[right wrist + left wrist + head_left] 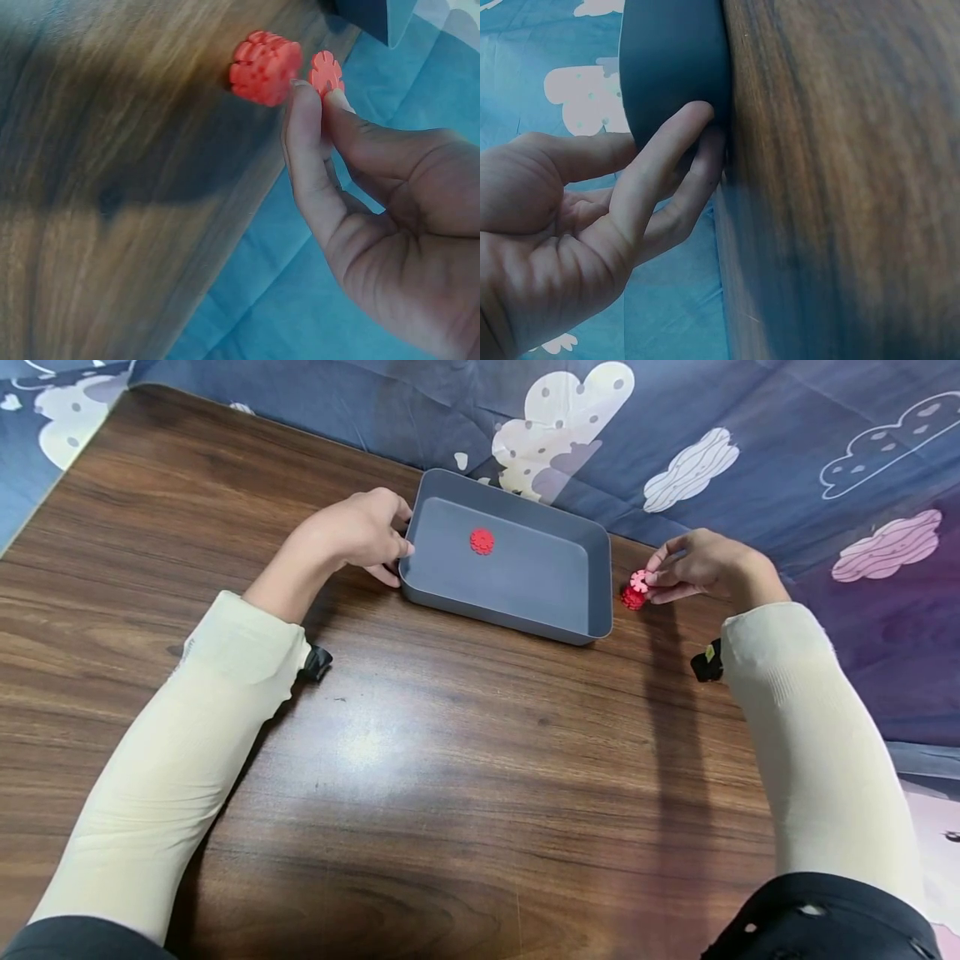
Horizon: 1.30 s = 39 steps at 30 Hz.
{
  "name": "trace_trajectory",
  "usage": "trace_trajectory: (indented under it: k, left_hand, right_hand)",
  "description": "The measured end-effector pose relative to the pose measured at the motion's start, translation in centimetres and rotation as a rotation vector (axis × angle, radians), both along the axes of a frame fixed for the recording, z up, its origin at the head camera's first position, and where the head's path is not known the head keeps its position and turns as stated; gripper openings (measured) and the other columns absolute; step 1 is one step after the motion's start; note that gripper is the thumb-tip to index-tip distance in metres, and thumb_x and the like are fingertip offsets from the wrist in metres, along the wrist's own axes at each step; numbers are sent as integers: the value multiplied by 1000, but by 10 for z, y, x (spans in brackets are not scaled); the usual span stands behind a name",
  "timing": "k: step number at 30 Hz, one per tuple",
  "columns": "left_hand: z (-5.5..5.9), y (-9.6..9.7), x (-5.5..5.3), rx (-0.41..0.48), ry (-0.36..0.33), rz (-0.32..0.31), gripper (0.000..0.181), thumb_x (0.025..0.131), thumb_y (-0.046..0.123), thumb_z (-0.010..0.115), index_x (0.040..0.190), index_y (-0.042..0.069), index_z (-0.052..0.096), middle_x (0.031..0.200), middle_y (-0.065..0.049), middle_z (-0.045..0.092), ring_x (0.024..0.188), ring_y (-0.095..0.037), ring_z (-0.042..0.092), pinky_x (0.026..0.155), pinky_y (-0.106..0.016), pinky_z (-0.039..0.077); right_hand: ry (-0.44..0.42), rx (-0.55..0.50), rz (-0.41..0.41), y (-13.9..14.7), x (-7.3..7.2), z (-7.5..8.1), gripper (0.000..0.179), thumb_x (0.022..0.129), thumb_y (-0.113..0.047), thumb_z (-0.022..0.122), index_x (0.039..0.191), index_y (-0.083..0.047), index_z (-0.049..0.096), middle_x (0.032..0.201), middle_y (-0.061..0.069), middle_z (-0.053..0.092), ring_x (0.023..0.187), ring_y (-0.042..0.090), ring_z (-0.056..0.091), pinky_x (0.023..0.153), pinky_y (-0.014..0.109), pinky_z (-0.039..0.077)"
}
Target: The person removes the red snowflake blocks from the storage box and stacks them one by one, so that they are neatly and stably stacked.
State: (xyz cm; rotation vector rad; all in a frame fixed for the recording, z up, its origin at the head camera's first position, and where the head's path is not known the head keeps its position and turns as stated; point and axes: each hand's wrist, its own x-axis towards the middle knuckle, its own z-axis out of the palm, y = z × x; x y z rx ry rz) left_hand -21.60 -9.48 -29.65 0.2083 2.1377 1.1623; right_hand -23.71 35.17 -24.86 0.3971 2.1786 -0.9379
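A grey rectangular tray (510,625) lies at the table's far side, with red notched discs (482,542) on its floor. My left hand (367,533) grips the tray's left end, thumb at the rim and fingers against the outer wall; the left wrist view shows those fingers (664,161) curled against the dark side. To the right of the tray, a stack of red notched discs (266,69) stands on the table. My right hand (701,568) pinches one red notched disc (326,73) between thumb and fingertips, just above and apart from the stack.
The brown wooden table (480,760) stretches in front of the tray. A blue cloth with cloud prints (420,402) hangs along the far and right edges, close behind the tray and the right hand.
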Motion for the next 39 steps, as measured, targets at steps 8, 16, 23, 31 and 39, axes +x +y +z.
trace_trajectory:
  k: [8, 16, 23, 31, 39]
  left_hand:
    - [2, -2, 2, -8, 13, 14, 70, 111, 2, 50, 171, -1, 14, 131, -17, 56, 113, -23, 64, 90, -26, 71]
    - [3, -4, 2, -13, 12, 17, 71, 111, 3, 51, 171, 0, 13, 126, -14, 56, 108, -20, 62, 91, -26, 71]
    - [4, -4, 1, -20, 18, 8, 71, 111, 3, 50, 171, 0, 12, 133, -17, 57, 112, -22, 67, 91, -26, 71]
    - [3, -4, -1, -8, -3, 2, 72, 111, 3, 50, 172, 1, 11, 146, -23, 55, 127, -28, 67, 91, -27, 71]
    - [3, 0, 1, -1, -2, -3, 71, 111, 2, 50, 171, 1, 12, 147, -24, 58, 130, -30, 68, 92, -28, 71]
  right_hand:
    - [-28, -68, -52, 3, 0, -7, 21, 105, 14, 52, 102, -3, 63, 88, 4, 73, 79, 15, 77, 81, 29, 73]
    - [-33, -68, -42, 4, -1, -7, 21, 107, 11, 52, 104, -4, 65, 89, 5, 73, 80, 15, 77, 82, 29, 73]
    - [40, 3, 0, -8, -1, 0, 8, 107, 0, 61, 110, -5, 66, 90, -1, 75, 81, 12, 78, 80, 27, 73]
    - [124, 79, 225, -60, -19, 13, 25, 107, -17, 69, 127, -4, 60, 95, -5, 79, 90, 10, 79, 87, 24, 71]
    - [112, 23, 288, -112, -35, 2, 39, 107, -10, 66, 140, 6, 55, 100, -6, 78, 95, 8, 78, 96, 25, 69]
